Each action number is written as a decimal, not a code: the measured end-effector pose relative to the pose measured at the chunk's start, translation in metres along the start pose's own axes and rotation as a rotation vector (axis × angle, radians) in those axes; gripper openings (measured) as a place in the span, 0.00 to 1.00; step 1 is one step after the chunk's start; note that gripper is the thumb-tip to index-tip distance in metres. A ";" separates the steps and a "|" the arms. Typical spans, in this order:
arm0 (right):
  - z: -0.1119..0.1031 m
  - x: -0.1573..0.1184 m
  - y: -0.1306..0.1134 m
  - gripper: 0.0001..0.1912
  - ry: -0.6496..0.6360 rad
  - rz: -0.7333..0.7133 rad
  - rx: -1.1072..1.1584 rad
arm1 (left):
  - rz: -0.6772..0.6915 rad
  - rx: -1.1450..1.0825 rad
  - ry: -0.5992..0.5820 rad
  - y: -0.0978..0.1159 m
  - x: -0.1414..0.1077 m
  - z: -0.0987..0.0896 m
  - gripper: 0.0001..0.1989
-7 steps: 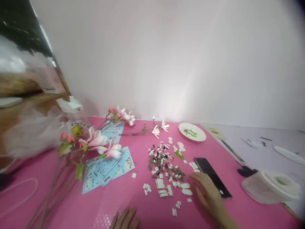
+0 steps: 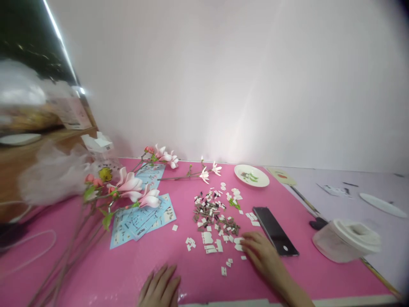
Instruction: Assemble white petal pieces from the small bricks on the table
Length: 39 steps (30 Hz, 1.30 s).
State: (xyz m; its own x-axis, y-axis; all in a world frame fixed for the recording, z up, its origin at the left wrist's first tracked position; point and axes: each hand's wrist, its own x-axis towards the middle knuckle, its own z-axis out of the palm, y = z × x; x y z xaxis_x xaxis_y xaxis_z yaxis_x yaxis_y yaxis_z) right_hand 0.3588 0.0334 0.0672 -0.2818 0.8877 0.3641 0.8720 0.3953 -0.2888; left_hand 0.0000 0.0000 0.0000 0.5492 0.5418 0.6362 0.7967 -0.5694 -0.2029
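Note:
My left hand (image 2: 159, 286) lies palm down near the front edge of the pink table (image 2: 115, 277), fingers spread, holding nothing. Farther right, my right hand (image 2: 260, 253) reaches over the white pieces at the right of the pile, its fingertips touching or just above them; whether it holds one is hidden. Brown and white small pieces (image 2: 207, 211) lie heaped in the middle, with flat white pieces (image 2: 207, 238) in front of them. A black phone (image 2: 276, 232) rests just beyond my right hand.
Pink artificial flowers (image 2: 131, 185) lie over blue printed sheets (image 2: 140, 221) on the left. A white plate (image 2: 260, 179) with green pieces is at the back, near white flowers (image 2: 204, 175). A white lidded container (image 2: 343, 243) stands right, beside a plastic bag (image 2: 53, 175) far left.
The view has shifted, so the table's front edge now shows. My right hand has moved left onto the white pieces, and more of my left hand is visible.

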 end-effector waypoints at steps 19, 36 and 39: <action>-0.014 0.062 -0.002 0.11 0.196 -0.229 0.144 | -0.059 -0.363 -0.193 0.009 0.038 -0.022 0.12; 0.028 0.069 0.021 0.10 0.105 -0.153 0.276 | -0.013 -0.662 -0.387 0.043 0.159 0.031 0.08; 0.030 0.067 0.019 0.10 0.091 -0.149 0.275 | -0.055 -0.562 -0.417 0.056 0.170 0.040 0.06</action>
State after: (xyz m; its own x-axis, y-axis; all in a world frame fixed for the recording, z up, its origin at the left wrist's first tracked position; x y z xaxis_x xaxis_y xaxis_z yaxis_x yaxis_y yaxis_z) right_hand 0.3443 0.1070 0.0592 -0.3500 0.7957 0.4943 0.6796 0.5789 -0.4506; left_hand 0.1482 0.0851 0.0666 0.6522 0.7070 0.2733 0.6368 -0.7067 0.3084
